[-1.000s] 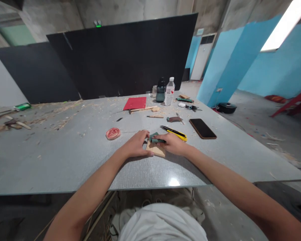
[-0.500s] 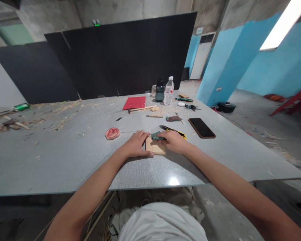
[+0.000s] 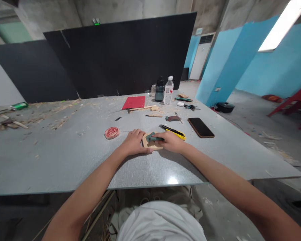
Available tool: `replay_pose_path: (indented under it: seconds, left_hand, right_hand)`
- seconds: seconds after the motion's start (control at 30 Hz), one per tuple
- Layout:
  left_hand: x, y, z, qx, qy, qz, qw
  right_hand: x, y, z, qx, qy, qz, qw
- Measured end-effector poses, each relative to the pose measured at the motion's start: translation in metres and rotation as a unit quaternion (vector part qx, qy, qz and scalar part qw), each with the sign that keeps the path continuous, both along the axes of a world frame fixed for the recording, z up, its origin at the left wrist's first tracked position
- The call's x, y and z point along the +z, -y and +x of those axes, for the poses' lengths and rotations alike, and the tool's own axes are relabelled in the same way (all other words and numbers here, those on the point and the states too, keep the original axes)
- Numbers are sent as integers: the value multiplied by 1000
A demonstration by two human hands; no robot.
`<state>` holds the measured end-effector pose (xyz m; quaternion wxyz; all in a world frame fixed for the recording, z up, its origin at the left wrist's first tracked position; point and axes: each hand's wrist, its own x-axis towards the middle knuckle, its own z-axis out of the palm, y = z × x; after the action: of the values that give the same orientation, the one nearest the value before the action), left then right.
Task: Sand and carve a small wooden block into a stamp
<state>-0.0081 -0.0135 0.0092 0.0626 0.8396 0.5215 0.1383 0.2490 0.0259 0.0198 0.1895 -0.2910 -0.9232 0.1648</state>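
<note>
A small flat block of pale wood (image 3: 155, 146) lies on the grey table in front of me. My left hand (image 3: 134, 142) grips its left side, thumb along the near edge and fingers at the far left corner. Pinched in my right hand (image 3: 172, 141) is a folded piece of dark green sandpaper (image 3: 151, 137), pressed onto the block's top face. My right hand covers the block's right end. Just beyond that hand lies a yellow and black utility knife (image 3: 174, 131). Left of my left hand is a wooden piece with a red carved design (image 3: 112, 132).
A phone (image 3: 201, 127) lies to the right. Farther back are a brown strip (image 3: 173, 118), a carving tool (image 3: 154, 115), a hammer (image 3: 141, 108), a red sheet (image 3: 133, 102), a clear water bottle (image 3: 168, 91) and a dark bottle (image 3: 160, 89). Wood shavings (image 3: 61, 118) litter the left side.
The sandpaper has shifted slightly left across the block's face with my right hand. The block has turned a little and moved slightly left, my left hand still on it.
</note>
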Motion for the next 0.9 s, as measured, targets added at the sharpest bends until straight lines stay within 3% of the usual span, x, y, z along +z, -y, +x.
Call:
replay_pose_path:
  seconds: [0.17,0.43,0.63,0.7,0.9]
  left_hand:
    - [0,-1,-2,-1,13,-4,1000]
    - [-3,-3,0,14,-3,11,1000]
    - [2,-1,-1,-1,17,-13,1000]
    - [3,0,-2,3,21,-17,1000]
    - [1,-2,-3,7,1,-1,1000]
  right_hand:
    - [-6,-14,4,-66,-1,40,997]
    - [17,12,-2,100,-29,-106,989]
    - [7,-10,10,-57,2,8,998]
    - [5,-11,11,-66,11,28,997]
    - [14,13,1,59,0,-38,998]
